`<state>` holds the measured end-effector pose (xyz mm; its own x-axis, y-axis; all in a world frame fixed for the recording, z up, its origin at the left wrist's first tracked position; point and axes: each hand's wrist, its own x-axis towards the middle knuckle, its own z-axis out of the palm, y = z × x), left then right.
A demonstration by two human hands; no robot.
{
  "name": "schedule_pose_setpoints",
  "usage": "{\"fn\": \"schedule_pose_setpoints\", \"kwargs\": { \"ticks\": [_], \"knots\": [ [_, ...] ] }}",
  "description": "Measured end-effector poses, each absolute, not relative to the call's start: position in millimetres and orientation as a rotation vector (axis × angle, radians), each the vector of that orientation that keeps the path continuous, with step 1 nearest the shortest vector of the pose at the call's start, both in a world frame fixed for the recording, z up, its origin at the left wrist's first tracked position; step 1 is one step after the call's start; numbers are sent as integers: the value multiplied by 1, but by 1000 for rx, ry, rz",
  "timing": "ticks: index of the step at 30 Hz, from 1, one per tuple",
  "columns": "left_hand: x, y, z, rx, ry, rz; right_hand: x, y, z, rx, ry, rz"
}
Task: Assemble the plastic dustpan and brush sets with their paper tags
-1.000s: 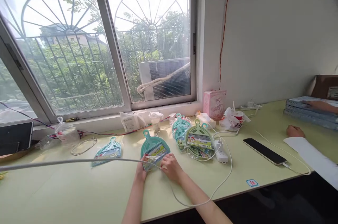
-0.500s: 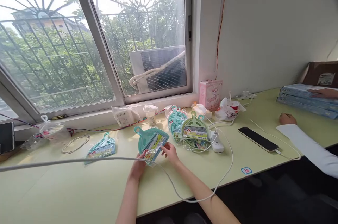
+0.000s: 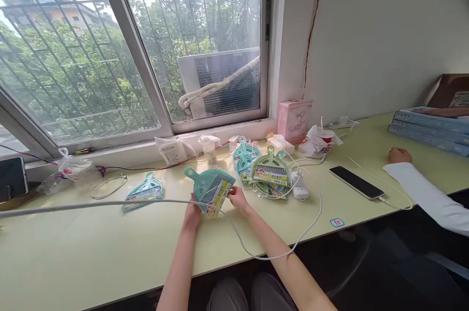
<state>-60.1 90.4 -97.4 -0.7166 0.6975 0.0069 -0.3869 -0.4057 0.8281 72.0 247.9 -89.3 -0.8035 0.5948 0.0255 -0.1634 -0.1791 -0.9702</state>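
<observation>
A teal dustpan-and-brush set (image 3: 209,188) with a yellow printed card is held up over the table, its round handle pointing to the upper left. My left hand (image 3: 193,213) grips its lower left edge. On its right edge, my right hand (image 3: 237,197) pinches the set near the card. Another teal set (image 3: 145,190) in clear wrapping lies to the left. To the right is a pile of wrapped sets, with a green one (image 3: 271,170) on top and teal ones (image 3: 245,154) behind it.
A white cable (image 3: 110,202) crosses in front of my hands. On the right are a white power strip (image 3: 299,188), a black phone (image 3: 356,183), a person's sleeved arm (image 3: 421,193) and blue boxes (image 3: 428,127). A pink box (image 3: 294,121) stands by the wall.
The view has tilted down and shifted slightly. The held set's card now faces the camera more fully, and my right hand has closed in on its right edge.
</observation>
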Motion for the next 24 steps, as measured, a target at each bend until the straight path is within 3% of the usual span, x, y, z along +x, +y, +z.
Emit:
{"fn": "schedule_pose_setpoints", "kwargs": {
  "ticks": [9,12,18,24],
  "knots": [
    [-110,32,-103,-125,1114,2871,83,251,-88,-463,-1599,2123],
    [-109,26,-99,-169,1149,2750,83,260,-90,-509,-1464,2105],
    [-68,83,-92,299,1220,2090,74,263,-100,-691,-1468,1866],
    [-32,115,-99,521,1829,2096,83,248,-86,-783,-1854,1714]
  ]
}}
